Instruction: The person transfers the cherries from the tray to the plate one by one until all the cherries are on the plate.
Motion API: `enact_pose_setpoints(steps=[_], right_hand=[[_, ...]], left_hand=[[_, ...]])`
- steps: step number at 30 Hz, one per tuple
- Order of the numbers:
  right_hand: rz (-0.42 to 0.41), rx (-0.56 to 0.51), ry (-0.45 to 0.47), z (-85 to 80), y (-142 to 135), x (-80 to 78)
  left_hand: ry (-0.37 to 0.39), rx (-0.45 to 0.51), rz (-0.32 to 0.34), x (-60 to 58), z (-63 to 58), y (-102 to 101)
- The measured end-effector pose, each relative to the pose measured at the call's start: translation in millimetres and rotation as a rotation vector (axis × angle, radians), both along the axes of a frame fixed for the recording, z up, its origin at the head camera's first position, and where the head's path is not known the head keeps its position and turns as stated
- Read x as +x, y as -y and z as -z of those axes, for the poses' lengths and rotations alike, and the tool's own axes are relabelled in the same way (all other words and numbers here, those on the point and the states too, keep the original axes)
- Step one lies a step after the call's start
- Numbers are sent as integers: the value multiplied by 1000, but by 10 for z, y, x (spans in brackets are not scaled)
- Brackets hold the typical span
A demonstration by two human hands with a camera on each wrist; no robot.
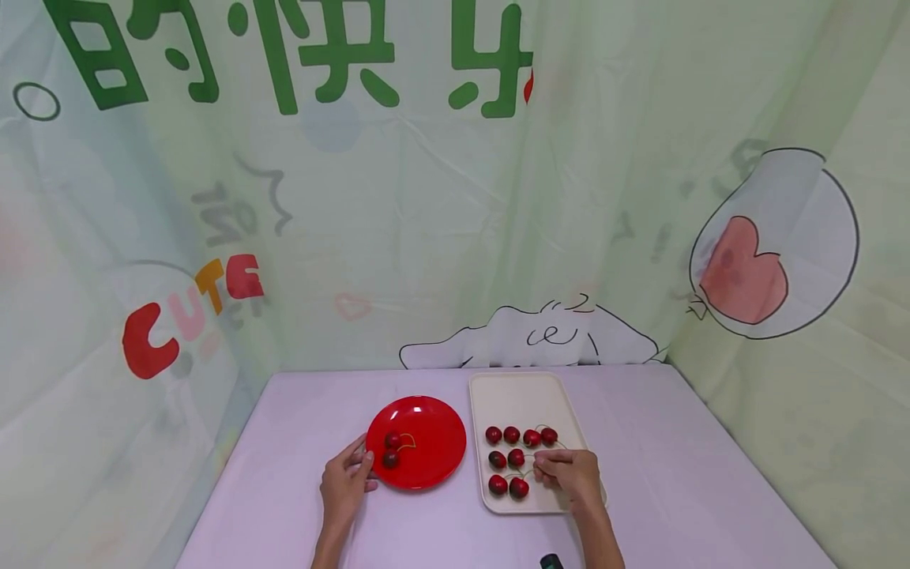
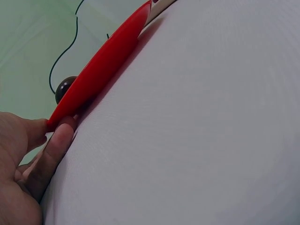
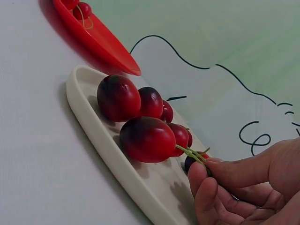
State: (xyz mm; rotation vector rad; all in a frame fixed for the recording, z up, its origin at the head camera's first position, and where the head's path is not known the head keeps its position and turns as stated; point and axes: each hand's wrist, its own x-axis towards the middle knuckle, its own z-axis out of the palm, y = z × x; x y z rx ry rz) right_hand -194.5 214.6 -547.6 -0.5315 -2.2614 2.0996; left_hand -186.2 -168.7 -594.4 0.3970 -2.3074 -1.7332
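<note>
My left hand [image 1: 346,480] grips the left rim of a round red plate [image 1: 437,446], thumb above and fingers below in the left wrist view. Two dark red cherries [image 1: 391,458] with joined stems lie on that plate. To its right is a cream rectangular tray [image 1: 519,395] bearing several cherries in rows over its middle and near part. Above the tray's right side, my right hand [image 1: 574,474] pinches green cherry stems [image 3: 187,151] between thumb and fingertip. The large front cherry [image 3: 147,139] at those stems is low over the tray surface.
A pale cloth covers the table [image 1: 661,474], and printed curtains [image 1: 455,237] hang behind and along both sides. A small dark object [image 1: 550,561] shows at the bottom edge, near my right forearm. Plate and tray stand close together.
</note>
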Motion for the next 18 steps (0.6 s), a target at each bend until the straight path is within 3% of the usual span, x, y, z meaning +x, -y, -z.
enact_pose_setpoints(steps=[18], right_hand=[[8,-80,36,47,-69,-27]], left_hand=[[19,0,5,24,-38,-11]])
